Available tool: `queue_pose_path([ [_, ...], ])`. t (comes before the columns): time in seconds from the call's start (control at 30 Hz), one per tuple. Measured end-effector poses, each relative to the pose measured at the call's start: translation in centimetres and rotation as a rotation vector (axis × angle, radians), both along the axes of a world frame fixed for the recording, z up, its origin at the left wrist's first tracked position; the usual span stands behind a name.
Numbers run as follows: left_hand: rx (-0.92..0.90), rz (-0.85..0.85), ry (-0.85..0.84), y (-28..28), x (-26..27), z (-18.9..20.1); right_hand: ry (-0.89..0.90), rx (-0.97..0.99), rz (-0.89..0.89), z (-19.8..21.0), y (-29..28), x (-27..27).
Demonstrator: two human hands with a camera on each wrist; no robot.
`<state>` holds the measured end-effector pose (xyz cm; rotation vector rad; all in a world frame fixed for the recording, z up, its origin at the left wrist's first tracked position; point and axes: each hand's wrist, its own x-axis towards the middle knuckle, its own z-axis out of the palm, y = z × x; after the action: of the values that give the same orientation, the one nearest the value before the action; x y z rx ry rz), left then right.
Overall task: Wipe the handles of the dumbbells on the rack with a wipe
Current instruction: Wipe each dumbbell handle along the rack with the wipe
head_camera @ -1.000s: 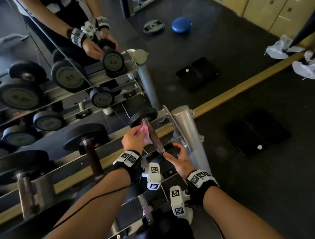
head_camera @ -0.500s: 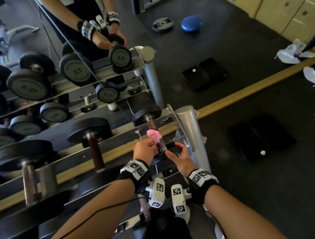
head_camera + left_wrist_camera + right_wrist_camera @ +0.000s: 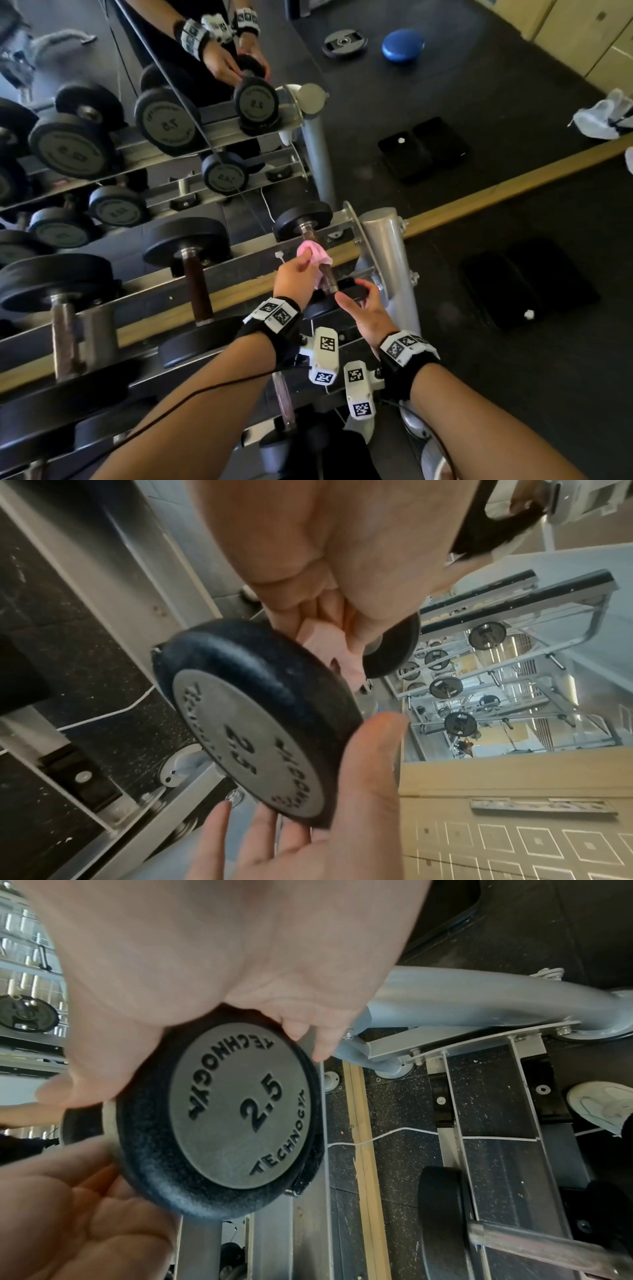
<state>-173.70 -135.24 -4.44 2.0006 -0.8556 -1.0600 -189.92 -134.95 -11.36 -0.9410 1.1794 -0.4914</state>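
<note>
A small black 2.5 dumbbell [image 3: 303, 219] lies at the right end of the rack's top shelf [image 3: 219, 270]. Its brown handle [image 3: 329, 279] points toward me. My left hand [image 3: 308, 260] holds a pink wipe [image 3: 313, 255] wrapped round the handle's middle. In the left wrist view the wipe [image 3: 329, 647] shows pinched in the fingers behind the near weight head [image 3: 253, 739]. My right hand [image 3: 356, 291] grips that near head. In the right wrist view its fingers [image 3: 318, 1042] curl over the rim of the head [image 3: 240, 1123].
Bigger dumbbells [image 3: 186, 246] [image 3: 54, 281] lie to the left on the same shelf. Another dumbbell [image 3: 284, 401] sits on the shelf below my wrists. The grey rack post [image 3: 387, 246] stands just right of my hands. A mirror [image 3: 164, 123] behind reflects everything.
My left hand has slid the wipe a little along the handle, toward me and back. The right hand keeps hold of the near head. The head view has shifted slightly.
</note>
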Motion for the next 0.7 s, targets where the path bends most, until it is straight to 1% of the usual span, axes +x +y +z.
queue_pose_path([
  [0.07, 0.015, 0.023, 0.041, 0.8, 0.0, -0.6, -0.003, 0.000, -0.012, 0.2, 0.1, 0.1],
  [0.17, -0.007, 0.022, 0.109, 2.0, 0.5, -0.2, 0.008, 0.011, -0.014, 1.1, 0.3, 0.1],
  [0.27, -0.039, -0.026, 0.064, 3.1, 1.3, 1.0, 0.042, 0.021, 0.011, 2.3, 0.0, 0.0],
  [0.37, -0.084, -0.074, -0.020, 4.9, 2.6, 2.8, 0.168, -0.028, 0.115, 4.3, -0.4, -0.1],
  [0.47, -0.106, -0.098, -0.029, 7.7, 3.9, 4.8, 0.257, -0.171, 0.173, 7.3, -0.1, 0.4],
  [0.57, -0.129, -0.127, -0.059, 11.2, 5.1, 6.8, 0.256, -0.420, 0.268, 10.9, 1.5, 1.6],
  [0.63, -0.138, -0.168, -0.031, 13.8, 5.7, 8.2, 0.196, -0.556, 0.410, 13.1, 2.9, 2.7],
  [0.7, -0.147, -0.209, -0.017, 16.4, 6.4, 9.4, 0.152, -0.632, 0.599, 14.8, 4.5, 4.0],
])
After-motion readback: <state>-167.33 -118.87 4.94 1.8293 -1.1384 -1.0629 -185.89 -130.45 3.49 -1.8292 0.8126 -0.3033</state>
